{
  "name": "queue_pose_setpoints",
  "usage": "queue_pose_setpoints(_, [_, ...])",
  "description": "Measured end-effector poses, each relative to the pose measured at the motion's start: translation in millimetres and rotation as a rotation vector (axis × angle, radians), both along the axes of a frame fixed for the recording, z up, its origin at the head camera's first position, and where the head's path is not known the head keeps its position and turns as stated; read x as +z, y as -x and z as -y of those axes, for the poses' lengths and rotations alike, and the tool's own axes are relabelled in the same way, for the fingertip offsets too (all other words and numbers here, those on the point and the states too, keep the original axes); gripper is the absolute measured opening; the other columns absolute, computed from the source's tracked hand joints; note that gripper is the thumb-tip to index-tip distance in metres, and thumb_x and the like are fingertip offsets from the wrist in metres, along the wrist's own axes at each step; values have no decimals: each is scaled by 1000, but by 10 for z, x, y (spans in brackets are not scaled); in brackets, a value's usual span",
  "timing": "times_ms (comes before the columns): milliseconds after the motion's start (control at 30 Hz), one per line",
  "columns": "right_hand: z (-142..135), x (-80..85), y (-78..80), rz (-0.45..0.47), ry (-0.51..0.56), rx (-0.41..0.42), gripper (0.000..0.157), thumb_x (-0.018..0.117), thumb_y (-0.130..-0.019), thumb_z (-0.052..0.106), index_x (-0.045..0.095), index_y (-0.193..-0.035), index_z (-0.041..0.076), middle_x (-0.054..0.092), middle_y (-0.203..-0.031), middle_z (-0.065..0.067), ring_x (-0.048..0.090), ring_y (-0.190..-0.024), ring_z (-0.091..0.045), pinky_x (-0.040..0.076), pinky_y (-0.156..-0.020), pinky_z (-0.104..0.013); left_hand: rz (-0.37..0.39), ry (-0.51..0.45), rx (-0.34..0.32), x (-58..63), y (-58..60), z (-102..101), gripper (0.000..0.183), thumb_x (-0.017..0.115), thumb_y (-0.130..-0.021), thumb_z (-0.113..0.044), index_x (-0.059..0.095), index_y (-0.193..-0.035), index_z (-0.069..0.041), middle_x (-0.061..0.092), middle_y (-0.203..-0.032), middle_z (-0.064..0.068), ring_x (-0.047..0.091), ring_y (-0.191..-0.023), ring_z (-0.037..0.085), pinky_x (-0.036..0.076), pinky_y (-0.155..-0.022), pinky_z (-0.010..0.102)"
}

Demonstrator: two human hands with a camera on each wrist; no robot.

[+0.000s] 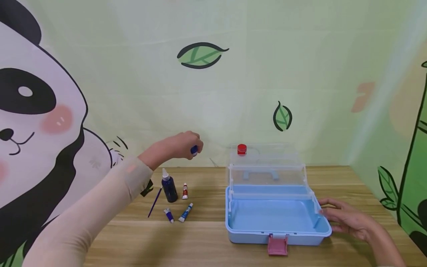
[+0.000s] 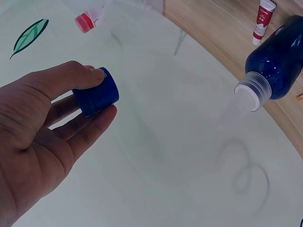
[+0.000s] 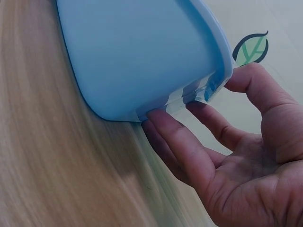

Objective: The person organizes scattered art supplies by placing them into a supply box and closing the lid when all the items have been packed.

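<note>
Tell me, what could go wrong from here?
The left hand pinches the jar up in the air, so it might slip and drop. The bottle stands upright and looks close to the left sleeve, so a low swing of that arm could tip it. The lid is open, and the right hand touches the box; a nudge might make the lid fall.
</note>
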State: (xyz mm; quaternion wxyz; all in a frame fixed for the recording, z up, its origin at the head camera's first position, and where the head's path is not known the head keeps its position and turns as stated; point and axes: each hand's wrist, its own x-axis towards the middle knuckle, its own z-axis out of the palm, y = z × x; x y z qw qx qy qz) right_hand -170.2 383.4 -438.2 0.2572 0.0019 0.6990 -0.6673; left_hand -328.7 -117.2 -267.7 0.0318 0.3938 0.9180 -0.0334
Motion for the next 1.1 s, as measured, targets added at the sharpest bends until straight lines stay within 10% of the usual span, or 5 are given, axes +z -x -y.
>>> queue_pose_setpoints(1100, [-10, 4, 2, -2, 19, 18, 23, 54, -105, 13, 56, -127, 12, 64, -120, -2, 67, -108, -17, 58, -89, -45, -8, 57, -61, 103, 136, -344, 10, 71, -89, 0, 72, -98, -4, 61, -94, 7, 56, -83, 21, 52, -72, 31])
